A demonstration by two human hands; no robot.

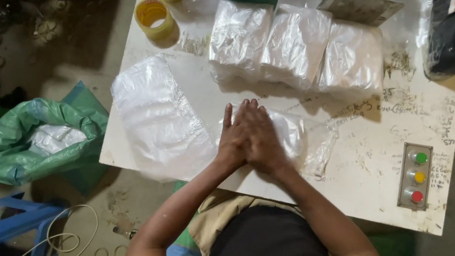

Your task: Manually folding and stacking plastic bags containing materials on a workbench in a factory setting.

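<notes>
My left hand (232, 139) and my right hand (264, 136) lie flat, one over the other, pressing down on a small pack of clear plastic bags (300, 137) at the near middle of the white table (369, 151). The fingers are stretched out and point away from me. Neither hand grips anything. Just left of my hands lies a larger flat stack of clear plastic bags (158, 117), reaching the table's near edge.
Three wrapped packs of clear bags (297, 42) stand in a row at the back. A yellow tape roll (153, 16) is at the far left corner; a three-button control box (415, 176) at the near right. A green sack (26, 145) and a blue stool (11, 229) are on the floor, left.
</notes>
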